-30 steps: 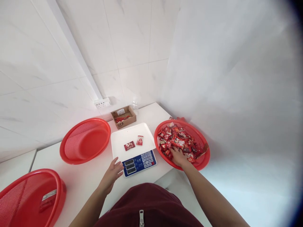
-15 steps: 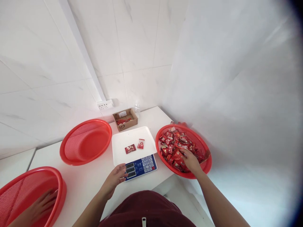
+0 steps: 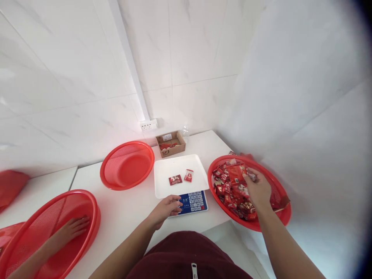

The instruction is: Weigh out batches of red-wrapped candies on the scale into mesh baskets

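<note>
My right hand (image 3: 259, 190) is closed on a red packet (image 3: 236, 173), held over the red basket (image 3: 213, 162) on the right. Many small red wrapped packets (image 3: 222, 190) fill that basket. My left hand (image 3: 165, 211) hovers at the front left of the scale, fingers loosely curved and apart, holding nothing. It partly hides the display beside the blue keypad (image 3: 197, 202). Two small packets lie apart on the scale's white tray (image 3: 162, 166): a dark red packet (image 3: 175, 179) and a red and white packet (image 3: 188, 175).
A red basket (image 3: 128, 166) with nothing visible inside stands left of the scale. Another person's hand (image 3: 72, 230) reaches into a second basket (image 3: 95, 217) nearer me. Behind the scale are a cardboard box (image 3: 171, 150) holding red packets and a clear bottle (image 3: 185, 131). A wall socket (image 3: 148, 124) is above.
My right hand has come up from the pile with a red packet in its fingers. The view has turned left, so the scene sits further right. Both packets remain on the tray.
</note>
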`<state>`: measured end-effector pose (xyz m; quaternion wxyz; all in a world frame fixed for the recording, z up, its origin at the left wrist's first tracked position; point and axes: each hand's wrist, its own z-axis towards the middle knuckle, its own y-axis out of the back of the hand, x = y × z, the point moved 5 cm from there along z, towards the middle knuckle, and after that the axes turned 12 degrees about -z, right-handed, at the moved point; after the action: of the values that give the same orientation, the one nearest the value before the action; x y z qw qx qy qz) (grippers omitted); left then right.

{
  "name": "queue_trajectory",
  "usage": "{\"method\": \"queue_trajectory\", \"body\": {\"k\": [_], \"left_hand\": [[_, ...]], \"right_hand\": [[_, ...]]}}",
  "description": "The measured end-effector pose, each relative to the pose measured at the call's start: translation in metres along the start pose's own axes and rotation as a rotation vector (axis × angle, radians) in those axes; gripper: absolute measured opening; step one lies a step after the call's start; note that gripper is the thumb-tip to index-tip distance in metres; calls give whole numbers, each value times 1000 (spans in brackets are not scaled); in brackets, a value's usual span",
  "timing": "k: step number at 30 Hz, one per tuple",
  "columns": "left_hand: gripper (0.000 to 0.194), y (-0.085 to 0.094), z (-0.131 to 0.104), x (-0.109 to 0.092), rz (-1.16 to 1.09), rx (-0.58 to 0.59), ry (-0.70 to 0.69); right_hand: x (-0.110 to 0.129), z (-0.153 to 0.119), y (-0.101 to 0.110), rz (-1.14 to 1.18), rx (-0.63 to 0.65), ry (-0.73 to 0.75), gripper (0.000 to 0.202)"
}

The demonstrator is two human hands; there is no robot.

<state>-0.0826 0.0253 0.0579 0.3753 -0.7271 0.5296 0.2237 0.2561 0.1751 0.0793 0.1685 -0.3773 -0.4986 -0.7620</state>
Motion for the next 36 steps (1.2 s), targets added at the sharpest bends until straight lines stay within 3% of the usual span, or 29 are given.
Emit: {"method": "queue_trajectory", "body": {"k": [2, 4, 7, 9, 12, 15, 21, 25, 29, 36], "left_hand": [[42, -6, 3, 0, 2, 18, -13], [46, -12, 5, 1, -10, 37, -33], [54, -18, 9, -2, -131, 57, -121], [57, -22, 12, -4, -290, 124, -143], [63, -25, 16, 0, -502, 273, -36], [70, -20, 17, 9, -586, 328, 46], [83, -19, 7, 15, -564, 414, 45], [77, -23, 4, 11, -500, 422, 27], [71, -24, 4, 12, -614, 455, 101], [76, -8, 8, 25, -853, 459, 193]], "right_hand": [[17, -5, -11, 122, 37, -31, 42], [38, -21, -29, 338, 166, -85, 45], [77, -70, -67, 733, 577, -264, 47], [103, -111, -86, 859, 827, -356, 44], [128, -158, -102, 925, 1036, -386, 43], [128, -176, -109, 854, 1070, -382, 46], [119, -176, -106, 690, 1052, -348, 45], [121, -175, -101, 621, 1022, -323, 42], [119, -177, -100, 581, 1038, -307, 42], [115, -179, -101, 773, 993, -430, 39]]}}
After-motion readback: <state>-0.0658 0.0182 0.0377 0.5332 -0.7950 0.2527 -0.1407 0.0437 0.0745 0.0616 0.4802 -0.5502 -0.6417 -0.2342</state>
